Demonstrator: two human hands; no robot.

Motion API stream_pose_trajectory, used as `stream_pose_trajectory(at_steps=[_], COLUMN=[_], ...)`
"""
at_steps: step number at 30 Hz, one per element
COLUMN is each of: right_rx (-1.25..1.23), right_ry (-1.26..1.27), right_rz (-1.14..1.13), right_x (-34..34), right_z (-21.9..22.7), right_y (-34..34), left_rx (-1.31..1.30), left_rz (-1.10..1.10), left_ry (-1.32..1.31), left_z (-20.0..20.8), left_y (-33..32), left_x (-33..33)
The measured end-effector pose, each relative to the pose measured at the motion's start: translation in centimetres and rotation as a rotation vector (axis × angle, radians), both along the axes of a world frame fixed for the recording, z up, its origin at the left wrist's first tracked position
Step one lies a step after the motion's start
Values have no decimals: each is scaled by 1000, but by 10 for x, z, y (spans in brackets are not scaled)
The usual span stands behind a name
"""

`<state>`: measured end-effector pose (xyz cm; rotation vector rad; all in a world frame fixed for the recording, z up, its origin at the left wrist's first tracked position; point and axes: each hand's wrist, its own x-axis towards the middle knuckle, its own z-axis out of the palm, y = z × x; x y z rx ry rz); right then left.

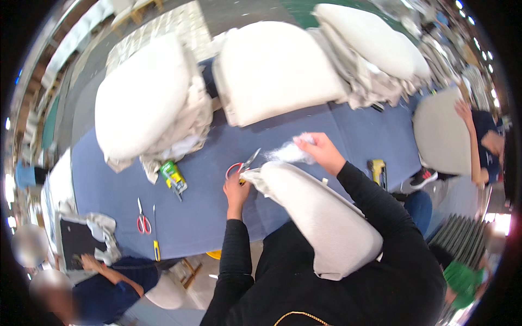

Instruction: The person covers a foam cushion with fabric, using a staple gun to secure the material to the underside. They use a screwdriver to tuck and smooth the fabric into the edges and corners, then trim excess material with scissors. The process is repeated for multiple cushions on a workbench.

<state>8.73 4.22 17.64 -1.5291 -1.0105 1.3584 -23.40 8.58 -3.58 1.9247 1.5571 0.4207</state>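
Note:
A beige fabric-covered seat cushion (pixel 326 223) leans across my lap against the table edge, its far end on the blue tabletop. My left hand (pixel 236 194) is closed on the loose cloth at the cushion's far left corner; the fingertips are partly hidden. Just beyond that hand lie red-handled scissors (pixel 250 160) with parted blades pointing away. Above the cushion's far end, my right hand (pixel 323 151) pinches a tuft of white fibre stuffing (pixel 288 154), which trails off to the left.
Several pale cushions (pixel 277 70) stand along the table's far side. Left lie a green pack (pixel 173 176), more scissors (pixel 143 223) and a yellow-handled screwdriver (pixel 156 247). A yellow-and-black tool (pixel 377 173) lies right. Co-workers handle a seat panel (pixel 443 130) at right and a dark-faced panel (pixel 76 242) at left.

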Motion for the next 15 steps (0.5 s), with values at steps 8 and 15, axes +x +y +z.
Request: stream_pose_trajectory(at_steps=[8,15], right_rx=[332,430], right_ry=[275,355], right_rz=[-67,-224], right_x=[64,115], right_z=[147,168], right_y=[-61,-130], left_rx=[70,-109], left_rz=[-107,229], left_ry=[-15,-608], left_z=[-34,267], left_y=[-15,-48], left_x=[-43,68])
